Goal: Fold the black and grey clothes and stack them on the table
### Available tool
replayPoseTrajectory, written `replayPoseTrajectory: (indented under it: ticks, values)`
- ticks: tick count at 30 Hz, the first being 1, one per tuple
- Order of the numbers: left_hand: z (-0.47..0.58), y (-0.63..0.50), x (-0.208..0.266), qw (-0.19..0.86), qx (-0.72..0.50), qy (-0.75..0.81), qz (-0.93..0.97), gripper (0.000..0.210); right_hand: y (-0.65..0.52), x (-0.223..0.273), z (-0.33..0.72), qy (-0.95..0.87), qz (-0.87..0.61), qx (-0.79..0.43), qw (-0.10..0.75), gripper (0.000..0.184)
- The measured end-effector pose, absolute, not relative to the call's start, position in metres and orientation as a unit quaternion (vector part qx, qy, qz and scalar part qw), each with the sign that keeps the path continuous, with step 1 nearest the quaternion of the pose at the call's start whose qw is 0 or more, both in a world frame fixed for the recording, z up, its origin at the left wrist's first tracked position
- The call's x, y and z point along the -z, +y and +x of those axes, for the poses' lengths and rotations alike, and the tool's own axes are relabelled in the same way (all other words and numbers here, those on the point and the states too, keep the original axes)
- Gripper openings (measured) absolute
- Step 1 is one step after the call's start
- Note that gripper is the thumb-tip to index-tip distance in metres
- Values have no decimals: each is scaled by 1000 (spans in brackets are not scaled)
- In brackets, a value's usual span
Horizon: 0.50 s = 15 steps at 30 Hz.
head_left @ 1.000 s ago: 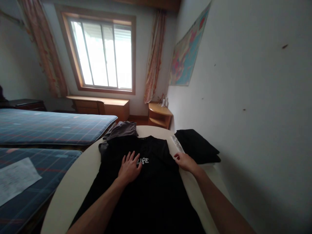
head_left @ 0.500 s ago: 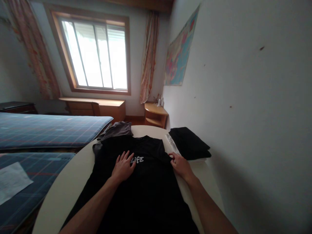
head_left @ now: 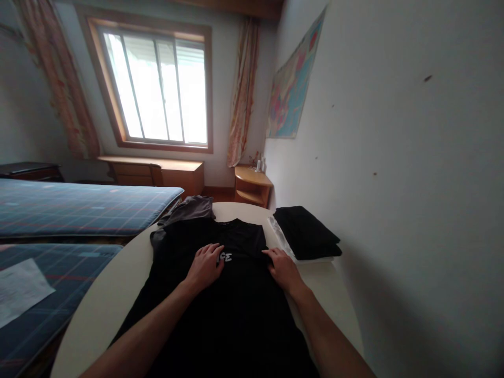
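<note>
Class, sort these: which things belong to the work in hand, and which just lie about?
Belonging: black shirt, left hand on it, right hand at its edge; table beneath; perhaps folded clothes, grey garment.

Lying about: paper, wall map, mattresses.

We see white letters (head_left: 224,256) on the black shirt (head_left: 236,310), lower middle of the frame, left hand (head_left: 205,265) hiding some, only a last E (head_left: 229,257) we can read, map (head_left: 292,86) at upper middle and paper sheet (head_left: 24,290) at lower left, any print too small for us
</note>
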<state>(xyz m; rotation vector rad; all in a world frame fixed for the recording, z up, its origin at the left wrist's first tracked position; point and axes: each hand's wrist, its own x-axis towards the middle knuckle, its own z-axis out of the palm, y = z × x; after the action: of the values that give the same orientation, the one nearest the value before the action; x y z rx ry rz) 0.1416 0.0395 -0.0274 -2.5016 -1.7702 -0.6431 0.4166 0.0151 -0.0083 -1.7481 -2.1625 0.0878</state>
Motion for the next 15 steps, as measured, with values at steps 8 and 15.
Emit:
replayPoseTrajectory:
  ticks: [8,15]
  values:
    - [198,82,13,-110,212,-506,-829,40,19,15,421,-782,-593,-35,189,41]
    - [228,109,16,-131,237,-554,-787,23,23,19,424,-810,-550,-85,183,44]
